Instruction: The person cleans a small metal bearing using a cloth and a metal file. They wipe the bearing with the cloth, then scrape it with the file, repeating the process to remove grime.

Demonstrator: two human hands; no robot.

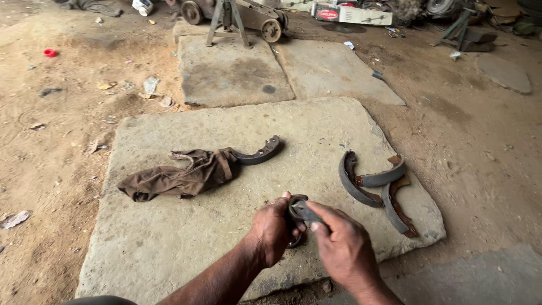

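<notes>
Grey brake shoe (pixel 302 212) clamped between both grips: left hand (pixel 270 229) beneath, right hand (pixel 341 245) fingers on top.

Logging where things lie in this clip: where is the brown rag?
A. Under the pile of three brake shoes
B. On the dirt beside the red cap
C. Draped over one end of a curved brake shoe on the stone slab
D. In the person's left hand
C: the brown rag lies on the stone slab, covering one end of a brake shoe, apart from both hands.
</notes>
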